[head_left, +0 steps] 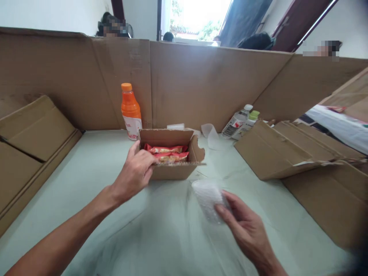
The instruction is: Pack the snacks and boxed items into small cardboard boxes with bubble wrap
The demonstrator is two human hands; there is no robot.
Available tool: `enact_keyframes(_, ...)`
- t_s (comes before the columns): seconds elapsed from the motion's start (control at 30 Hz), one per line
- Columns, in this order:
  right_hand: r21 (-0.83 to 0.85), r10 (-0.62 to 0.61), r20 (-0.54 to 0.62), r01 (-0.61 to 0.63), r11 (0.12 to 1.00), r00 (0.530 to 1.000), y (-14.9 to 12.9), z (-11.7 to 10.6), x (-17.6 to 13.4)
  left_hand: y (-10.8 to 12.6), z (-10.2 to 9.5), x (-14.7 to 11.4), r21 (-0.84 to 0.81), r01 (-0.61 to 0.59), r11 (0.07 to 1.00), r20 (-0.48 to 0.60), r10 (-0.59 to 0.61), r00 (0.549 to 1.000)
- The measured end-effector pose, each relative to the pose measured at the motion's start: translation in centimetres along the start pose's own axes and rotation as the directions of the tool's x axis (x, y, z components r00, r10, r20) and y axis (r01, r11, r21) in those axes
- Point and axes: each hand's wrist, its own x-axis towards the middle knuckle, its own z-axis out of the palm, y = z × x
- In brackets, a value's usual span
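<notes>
A small open cardboard box (172, 173) sits on the table with red-wrapped snack packets (172, 156) inside. My left hand (138, 168) is closed on the box's left end, fingers over its wall near the packets. To the right and nearer me, my right hand (244, 226) pinches a folded piece of translucent bubble wrap (208, 199) between thumb and fingers. The wrap is held above the table, apart from the box, and slightly blurred.
An orange drink bottle (131, 111) stands behind the box. Clear plastic scraps (211, 134) lie behind it, with tilted bottles (237, 122) to the right. Large cardboard boxes flank the pale table (161, 237), and a cardboard wall (212, 84) closes the back. People's heads show beyond it.
</notes>
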Motion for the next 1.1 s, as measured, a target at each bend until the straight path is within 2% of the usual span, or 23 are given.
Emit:
enact_keyframes(0.1, 0.013, -0.047, -0.078, 0.048, 0.999, 0.996, -2.0, -2.8, 2.2, 2.0, -2.2, -4.0, -0.046, -0.023, 0.999, 0.012, 0.024, 1.0)
enact_keyframes(0.2, 0.037, -0.072, -0.114, 0.077, 0.996, 0.991, -5.3, -3.8, 4.2, 3.9, -4.0, -7.9, -0.046, 0.008, 0.999, 0.028, -0.007, 1.0)
enact_keyframes(0.27, -0.046, -0.128, -0.061, 0.125, 0.991, 0.99, -7.5, -3.4, 5.6, 4.7, -4.5, -9.7, -0.039, 0.032, 0.999, 0.03, -0.031, 0.999)
enact_keyframes(0.33, -0.173, -0.22, 0.077, 0.23, 0.958, 0.972, -9.4, -2.3, 6.8, 5.3, -4.4, -10.7, -0.039, 0.054, 0.998, 0.014, -0.054, 0.998)
enact_keyframes(0.4, -0.238, -0.3, 0.295, 0.374, 0.896, 0.907, -10.9, -0.5, 7.8, 5.6, -4.2, -11.0, -0.045, 0.074, 0.996, -0.006, -0.075, 0.997)
enact_keyframes(0.47, -0.252, -0.32, 0.523, 0.502, 0.827, 0.79, -12.0, 1.9, 8.5, 5.7, -3.9, -11.0, -0.052, 0.095, 0.994, -0.018, -0.096, 0.995)
enact_keyframes(0.53, -0.291, -0.265, 0.698, 0.601, 0.745, 0.666, -12.5, 4.6, 8.8, 5.8, -3.8, -10.9, -0.059, 0.104, 0.993, -0.019, -0.105, 0.994)
enact_keyframes(0.63, -0.332, -0.133, 0.842, 0.696, 0.636, 0.523, -11.8, 8.4, 8.8, 5.8, -3.9, -10.9, -0.082, 0.102, 0.991, -0.027, -0.105, 0.994)
enact_keyframes(0.7, -0.323, -0.112, 0.877, 0.747, 0.582, 0.467, -10.8, 10.5, 8.6, 5.8, -3.9, -10.8, -0.097, 0.097, 0.99, -0.041, -0.102, 0.994)
enact_keyframes(0.73, -0.317, -0.127, 0.881, 0.767, 0.558, 0.457, -10.4, 11.4, 8.6, 5.8, -3.9, -10.7, -0.102, 0.094, 0.99, -0.046, -0.099, 0.994)
enact_keyframes(0.8, -0.314, -0.161, 0.878, 0.796, 0.517, 0.451, -10.1, 12.9, 8.6, 5.8, -3.8, -10.3, -0.101, 0.092, 0.991, -0.055, -0.098, 0.994)
enact_keyframes(0.87, -0.325, -0.131, 0.89, 0.808, 0.492, 0.438, -10.6, 13.4, 9.1, 5.8, -3.7, -9.9, -0.097, 0.099, 0.99, -0.067, -0.106, 0.992)
enact_keyframes(0.93, -0.347, -0.064, 0.901, 0.803, 0.485, 0.428, -11.7, 12.1, 9.7, 5.9, -3.6, -10.0, -0.081, 0.118, 0.99, -0.139, -0.128, 0.982)
enact_keyframes(0.97, -0.36, -0.063, 0.893, 0.79, 0.497, 0.446, -12.2, 10.6, 9.8, 5.9, -3.5, -10.4, -0.073, 0.132, 0.989, -0.205, -0.145, 0.968)
enact_keyframes(1.0, -0.383, -0.094, 0.861, 0.758, 0.529, 0.501, -12.4, 8.5, 9.7, 5.8, -3.3, -10.9, -0.076, 0.155, 0.985, -0.278, -0.171, 0.945)
enact_keyframes(1.03, -0.412, -0.151, 0.794, 0.704, 0.578, 0.589, -12.3, 6.1, 9.3, 5.6, -3.1, -11.7, -0.099, 0.201, 0.975, -0.34, -0.223, 0.914)
enact_keyframes(1.07, -0.436, -0.216, 0.689, 0.634, 0.639, 0.692, -11.9, 3.5, 8.6, 5.4, -2.8, -12.6, -0.153, 0.268, 0.951, -0.37, -0.307, 0.877)
enact_keyframes(1.1, -0.462, -0.247, 0.536, 0.526, 0.714, 0.807, -11.1, 1.0, 7.5, 5.1, -2.3, -13.5, -0.24, 0.348, 0.906, -0.354, -0.416, 0.838)
